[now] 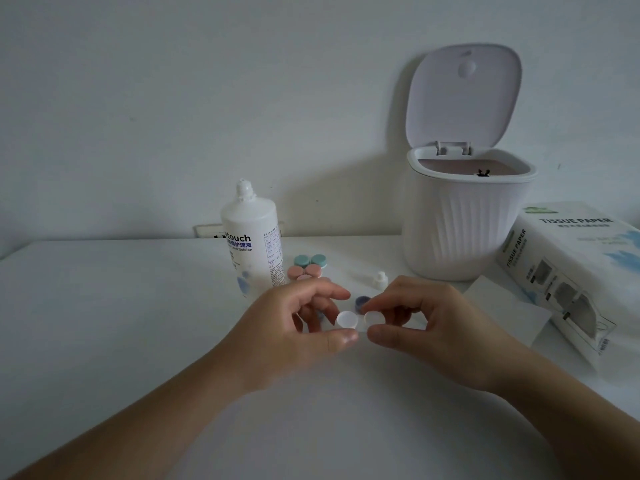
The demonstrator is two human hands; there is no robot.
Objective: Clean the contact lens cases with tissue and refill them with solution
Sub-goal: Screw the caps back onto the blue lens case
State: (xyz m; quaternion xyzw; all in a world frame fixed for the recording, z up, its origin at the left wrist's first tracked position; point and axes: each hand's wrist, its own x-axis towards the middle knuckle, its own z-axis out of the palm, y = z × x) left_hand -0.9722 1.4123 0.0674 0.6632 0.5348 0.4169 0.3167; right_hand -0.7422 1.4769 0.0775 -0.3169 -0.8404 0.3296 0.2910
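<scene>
1. White table [114,306]: carried every item; both hands worked above its near middle.
2. White ribbed plastic bin [464,233], lid raised, stood at the far right against the wall; no writing could be read on it.
3. White soft-pack tissue box [585,247], printed "TISSUE PAPER" on top and side, lay at the right edge, nearer the right hand; a loose white tissue sheet [498,303] rested just beside it.
4. White plastic solution bottle [251,244], cap off, stood upright behind the left hand; label read "touch" and, blurred, what looked like "Lens Solution", with characters too small to read.
5. Left hand [294,327]: thumb and fingers narrowly pinched the left cup of the translucent white twin-cup lens case [360,320].
6. Right hand [433,323]: thumb and fingers pinched the right cup. The case was held just above the table, long axis running left to right between the two hands, so either well probably lay equally within reach.
7. Pink lens case [304,273] and green lens case [310,260], capped, sat beside the bottle.
8. Small white bottle cap [380,279] stood behind the right hand.
9. Blue-grey round cap [362,302] lay just behind the held case.
</scene>
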